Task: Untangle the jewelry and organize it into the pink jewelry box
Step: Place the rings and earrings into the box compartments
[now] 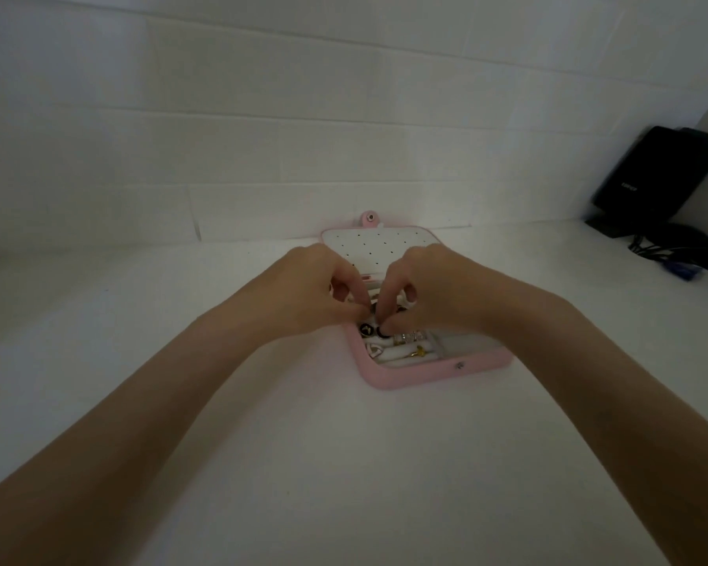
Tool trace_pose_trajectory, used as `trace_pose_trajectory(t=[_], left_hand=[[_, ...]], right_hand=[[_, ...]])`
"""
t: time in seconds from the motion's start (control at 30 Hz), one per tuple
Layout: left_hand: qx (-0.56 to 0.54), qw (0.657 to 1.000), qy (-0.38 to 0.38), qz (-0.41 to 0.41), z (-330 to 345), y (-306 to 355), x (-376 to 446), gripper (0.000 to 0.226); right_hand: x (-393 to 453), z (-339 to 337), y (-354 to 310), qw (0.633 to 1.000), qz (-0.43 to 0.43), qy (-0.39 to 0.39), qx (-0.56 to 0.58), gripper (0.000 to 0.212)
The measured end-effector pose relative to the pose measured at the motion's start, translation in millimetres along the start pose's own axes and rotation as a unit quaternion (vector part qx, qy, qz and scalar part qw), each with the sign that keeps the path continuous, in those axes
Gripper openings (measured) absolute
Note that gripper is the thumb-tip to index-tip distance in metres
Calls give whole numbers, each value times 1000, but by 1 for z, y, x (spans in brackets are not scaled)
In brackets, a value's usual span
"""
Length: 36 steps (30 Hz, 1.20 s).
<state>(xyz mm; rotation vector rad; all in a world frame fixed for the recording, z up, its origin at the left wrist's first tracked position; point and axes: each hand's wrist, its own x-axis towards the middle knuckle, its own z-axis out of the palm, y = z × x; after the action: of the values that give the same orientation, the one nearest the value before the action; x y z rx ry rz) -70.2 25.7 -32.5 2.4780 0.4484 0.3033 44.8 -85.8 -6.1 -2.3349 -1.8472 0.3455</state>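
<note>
Jewelry lay in the near compartments of the pink jewelry box (434, 371), which sat open on the white surface (262, 443) with its dotted lid (368, 243) propped against the far wall. The left hand (315, 288) and right hand (430, 292) met over the box's middle, fingertips curled in a tight grip round a small dark piece (379, 310) too hidden to identify. Such pieces looked light, small and slippery, their fine parts likely easy to bend, so a gentle pinch on the solid body seemed wisest.
</note>
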Motion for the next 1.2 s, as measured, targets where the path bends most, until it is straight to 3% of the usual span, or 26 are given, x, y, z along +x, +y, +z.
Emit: trace_pose_trajectory(t=[0.3,0.4,0.47,0.57,1.2], left_hand=[[62,997,-29,-18,7,12,-3,9],[79,996,-29,-27,8,14,-3,8],[90,995,-24,-26,9,14,-3,11],[96,995,-11,-25,10,14,-2,9],[55,998,2,18,6,6,-2,10]], right_hand=[[-2,8,-9,996,-14,14,-92,17],[-5,7,-4,998,-16,15,-60,15],[-6,2,0,1000,-5,18,20,4],[-5,-7,7,996,-8,42,82,7],[2,-2,2,999,-6,24,26,9]])
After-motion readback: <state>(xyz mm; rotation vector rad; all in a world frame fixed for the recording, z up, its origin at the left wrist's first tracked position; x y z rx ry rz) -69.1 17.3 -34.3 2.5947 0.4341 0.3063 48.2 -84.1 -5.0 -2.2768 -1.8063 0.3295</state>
